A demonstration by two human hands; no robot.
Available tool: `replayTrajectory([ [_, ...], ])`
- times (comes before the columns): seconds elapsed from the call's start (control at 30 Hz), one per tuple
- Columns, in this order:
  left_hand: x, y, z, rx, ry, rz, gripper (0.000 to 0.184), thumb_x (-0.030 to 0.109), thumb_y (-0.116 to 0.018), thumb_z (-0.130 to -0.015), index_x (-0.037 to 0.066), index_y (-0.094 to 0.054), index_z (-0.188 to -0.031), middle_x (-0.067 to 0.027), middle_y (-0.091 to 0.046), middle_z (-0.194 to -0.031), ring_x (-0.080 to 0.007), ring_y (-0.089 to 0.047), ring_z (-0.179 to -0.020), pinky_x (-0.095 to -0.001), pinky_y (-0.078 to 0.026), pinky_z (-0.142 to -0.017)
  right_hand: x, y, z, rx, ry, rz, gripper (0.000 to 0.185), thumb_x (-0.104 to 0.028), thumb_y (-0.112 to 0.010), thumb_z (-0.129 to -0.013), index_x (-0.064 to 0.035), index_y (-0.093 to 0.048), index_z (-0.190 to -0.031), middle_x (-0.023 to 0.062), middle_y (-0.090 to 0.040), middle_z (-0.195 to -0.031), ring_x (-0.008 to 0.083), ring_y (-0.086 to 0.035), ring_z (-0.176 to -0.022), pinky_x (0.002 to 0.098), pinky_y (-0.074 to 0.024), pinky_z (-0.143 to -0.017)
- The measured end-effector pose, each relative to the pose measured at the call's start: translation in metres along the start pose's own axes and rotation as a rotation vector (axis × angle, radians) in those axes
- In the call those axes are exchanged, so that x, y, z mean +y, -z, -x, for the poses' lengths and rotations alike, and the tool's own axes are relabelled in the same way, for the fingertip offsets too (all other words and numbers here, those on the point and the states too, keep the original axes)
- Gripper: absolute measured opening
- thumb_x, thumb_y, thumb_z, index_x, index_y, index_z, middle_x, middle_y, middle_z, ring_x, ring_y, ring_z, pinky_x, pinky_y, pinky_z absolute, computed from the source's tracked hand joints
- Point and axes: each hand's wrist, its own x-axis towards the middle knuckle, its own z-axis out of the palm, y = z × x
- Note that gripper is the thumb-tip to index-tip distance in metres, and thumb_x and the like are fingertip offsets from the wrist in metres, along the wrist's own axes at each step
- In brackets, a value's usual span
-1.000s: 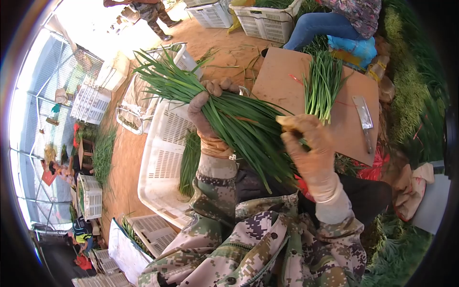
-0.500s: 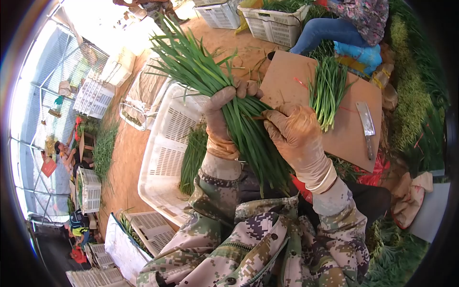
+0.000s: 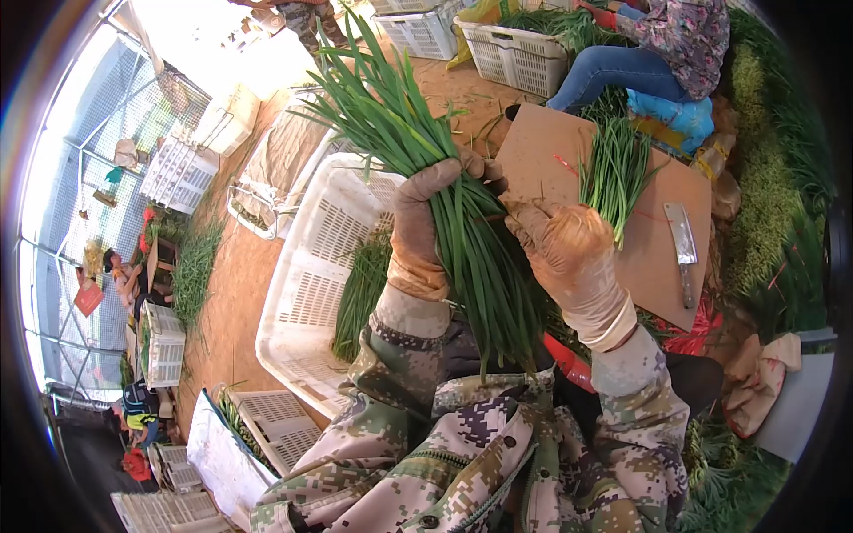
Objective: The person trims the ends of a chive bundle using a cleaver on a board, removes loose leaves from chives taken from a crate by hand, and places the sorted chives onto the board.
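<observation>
My gloved left hand (image 3: 425,218) is wrapped round the middle of a bunch of long green leaves (image 3: 480,266), whose tips fan out above and below the fist. Just right of the bunch, my gloved right hand (image 3: 564,253) is closed, fingertips pinched at its edge; whatever they hold is too small to make out. Beyond that hand, a second green bunch (image 3: 615,173) lies on a brown board (image 3: 544,147). A cleaver (image 3: 681,244) rests on the same board, right of that bunch.
A white crate (image 3: 306,293) with greens stands at my left. More crates (image 3: 515,58) are at the back. A seated person in jeans (image 3: 617,75) works beyond the board. Heaped greens (image 3: 764,204) line the right side; another person (image 3: 124,275) sits far left.
The held bunch has turned more upright. My right hand came in to the bunch's edge, its fingers closing, then drew slightly away to the right.
</observation>
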Motion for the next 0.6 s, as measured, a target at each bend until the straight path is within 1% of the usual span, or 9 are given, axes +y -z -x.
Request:
replayTrajectory([
  [0.03,0.002,-0.002,0.001,0.000,0.000,0.000,0.014,0.015,-0.066,-0.082,0.004,-0.062,-0.088,-0.0070,-0.061,-0.083,-0.0264,-0.060,-0.086,-0.0476,-0.046,-0.088,0.001,0.004,-0.002,0.000,0.000,0.001,0.017,-0.016,-0.067,-0.085,-0.0105,-0.067,-0.101,0.0053,-0.056,-0.071,0.0256,-0.057,-0.065,0.0379,-0.0477,-0.059],
  [0.1,0.008,-0.005,0.004,0.081,0.145,-0.057,0.012,0.014,-0.065,-0.083,0.004,-0.062,-0.089,-0.0076,-0.060,-0.083,-0.0258,-0.058,-0.086,-0.0449,-0.047,-0.087,0.002,0.012,-0.005,-0.034,0.084,0.062,0.017,-0.016,-0.067,-0.086,-0.0100,-0.066,-0.102,0.0059,-0.055,-0.070,0.0257,-0.056,-0.062,0.0375,-0.0464,-0.058],
  [0.23,0.002,0.009,-0.001,0.017,0.142,0.022,0.014,0.013,-0.066,-0.081,0.002,-0.063,-0.090,-0.0083,-0.063,-0.084,-0.0261,-0.062,-0.085,-0.0403,-0.053,-0.084,0.001,0.025,-0.018,-0.088,0.113,0.088,0.012,-0.013,-0.069,-0.084,-0.0097,-0.068,-0.096,0.0068,-0.060,-0.070,0.0255,-0.059,-0.059,0.0361,-0.0479,-0.056],
  [0.3,0.002,0.011,-0.001,0.019,0.151,0.055,0.013,0.010,-0.066,-0.081,0.002,-0.063,-0.091,-0.0082,-0.062,-0.084,-0.0251,-0.060,-0.082,-0.0398,-0.053,-0.082,-0.002,0.019,-0.021,0.033,-0.144,-0.537,0.011,-0.006,-0.070,-0.083,-0.0079,-0.071,-0.094,0.0095,-0.065,-0.072,0.0250,-0.063,-0.059,0.0336,-0.0498,-0.055],
  [0.33,0.003,0.010,-0.001,0.021,0.147,0.056,0.013,0.010,-0.066,-0.081,0.002,-0.063,-0.091,-0.0082,-0.062,-0.084,-0.0251,-0.060,-0.082,-0.0398,-0.053,-0.082,-0.005,0.020,-0.020,0.030,-0.141,-0.540,0.011,-0.006,-0.070,-0.083,-0.0079,-0.071,-0.094,0.0095,-0.065,-0.072,0.0250,-0.063,-0.059,0.0336,-0.0498,-0.055],
  [0.4,0.005,0.008,-0.001,0.025,0.122,0.037,0.013,0.009,-0.065,-0.082,0.002,-0.063,-0.093,-0.0083,-0.062,-0.084,-0.0247,-0.059,-0.082,-0.0396,-0.053,-0.081,-0.011,0.023,-0.017,-0.077,-0.740,-1.149,0.015,-0.001,-0.071,-0.083,-0.0062,-0.073,-0.096,0.0117,-0.069,-0.076,0.0248,-0.067,-0.061,0.0315,-0.0511,-0.054],
  [0.47,0.010,0.006,0.000,0.018,0.110,0.035,0.013,0.009,-0.066,-0.082,0.002,-0.063,-0.093,-0.0082,-0.062,-0.084,-0.0247,-0.059,-0.082,-0.0398,-0.053,-0.082,-0.008,0.017,-0.011,-0.041,-0.734,-1.121,0.019,0.000,-0.070,-0.084,-0.0059,-0.073,-0.102,0.0103,-0.068,-0.077,0.0237,-0.065,-0.061,0.0309,-0.0512,-0.055],
  [0.5,0.011,0.006,0.000,0.007,0.098,0.035,0.014,0.009,-0.066,-0.082,0.002,-0.063,-0.093,-0.0081,-0.062,-0.084,-0.0247,-0.059,-0.082,-0.0401,-0.053,-0.083,-0.009,0.016,-0.010,0.018,-0.562,-0.904,0.022,-0.001,-0.071,-0.083,-0.0067,-0.072,-0.104,0.0086,-0.067,-0.080,0.0231,-0.065,-0.065,0.0320,-0.0518,-0.058],
  [0.6,0.012,0.004,0.002,-0.006,0.088,0.047,0.013,0.010,-0.066,-0.083,0.002,-0.063,-0.093,-0.0082,-0.062,-0.085,-0.0252,-0.060,-0.083,-0.0404,-0.053,-0.083,-0.014,0.020,-0.008,0.069,-0.236,-0.469,0.033,-0.002,-0.072,-0.079,-0.0091,-0.070,-0.111,0.0052,-0.066,-0.089,0.0219,-0.064,-0.074,0.0346,-0.0520,-0.066],
])
